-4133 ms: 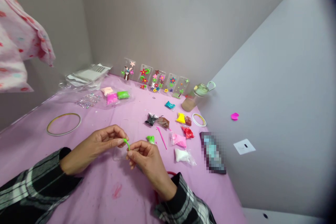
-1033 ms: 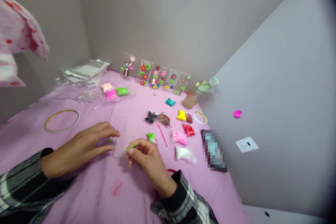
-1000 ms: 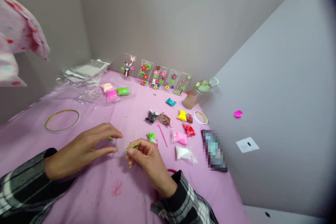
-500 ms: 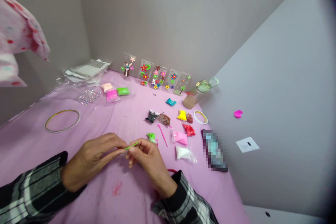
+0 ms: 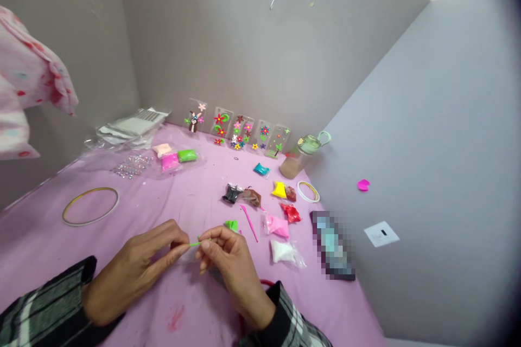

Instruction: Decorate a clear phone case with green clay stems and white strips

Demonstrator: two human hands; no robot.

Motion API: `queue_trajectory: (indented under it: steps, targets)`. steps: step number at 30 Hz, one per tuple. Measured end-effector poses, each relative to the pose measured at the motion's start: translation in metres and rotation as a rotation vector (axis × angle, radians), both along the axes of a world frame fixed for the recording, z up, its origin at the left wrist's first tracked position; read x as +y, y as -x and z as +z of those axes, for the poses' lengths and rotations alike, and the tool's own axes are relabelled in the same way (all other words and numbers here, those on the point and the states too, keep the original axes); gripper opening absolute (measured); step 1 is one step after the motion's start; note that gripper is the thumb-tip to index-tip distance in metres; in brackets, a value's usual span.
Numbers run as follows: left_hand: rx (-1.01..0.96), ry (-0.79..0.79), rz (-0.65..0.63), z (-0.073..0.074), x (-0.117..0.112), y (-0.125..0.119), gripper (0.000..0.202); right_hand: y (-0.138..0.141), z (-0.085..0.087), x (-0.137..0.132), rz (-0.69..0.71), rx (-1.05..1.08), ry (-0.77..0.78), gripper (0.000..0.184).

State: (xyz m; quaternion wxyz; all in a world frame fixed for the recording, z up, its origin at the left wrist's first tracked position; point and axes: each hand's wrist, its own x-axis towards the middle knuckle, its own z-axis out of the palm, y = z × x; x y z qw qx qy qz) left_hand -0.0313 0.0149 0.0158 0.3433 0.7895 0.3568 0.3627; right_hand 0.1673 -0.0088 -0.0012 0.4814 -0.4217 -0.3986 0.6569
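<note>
Between my two hands runs a thin strip of green modelling clay (image 5: 195,244). My left hand (image 5: 148,260) pinches its left end between thumb and fingertips. The other end is pinched by my right hand (image 5: 226,255), whose fingers hide part of the strip. Just beyond my right hand lies a green clay packet (image 5: 232,225), partly covered by it. A pink modelling tool (image 5: 249,223) rests to the right of that packet. Packets of pink clay (image 5: 277,225) and white clay (image 5: 284,252) lie to the right of my right hand.
Decorated clear phone cases (image 5: 241,133) lean against the wall. A bottle (image 5: 299,157), a tape roll (image 5: 308,192) and a blurred-out device (image 5: 332,245) line the right side. Farther left are a ring (image 5: 90,206), rhinestones (image 5: 133,166) and bagged clay (image 5: 170,161).
My hands have drawn slightly apart, the left one moving left, and the green strip between them looks straighter. The whole scene sits lower as the head view has tilted up.
</note>
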Motion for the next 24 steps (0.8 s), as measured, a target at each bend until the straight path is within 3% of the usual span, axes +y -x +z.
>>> queue_trajectory:
  steps: [7,11,17,20,24]
  targets:
    - [0.038,0.108,0.059,-0.007,-0.002,0.027,0.010,-0.015,0.016,0.001,-0.144,-0.056,-0.057,0.033]
    - [0.013,0.166,0.122,-0.008,-0.014,0.035,0.015,-0.023,0.024,-0.002,-0.172,-0.102,-0.094,0.029]
    - [0.080,0.159,0.018,-0.017,-0.032,0.016,0.024,-0.036,0.046,-0.021,-0.073,-0.277,-0.147,0.034]
    - [0.082,0.080,0.052,-0.027,-0.033,0.008,0.030,-0.045,0.055,-0.032,-0.022,-0.388,-0.168,0.036]
    - [0.265,-0.006,0.008,-0.039,-0.032,0.011,0.035,-0.054,0.060,-0.041,0.048,-0.458,-0.152,0.038]
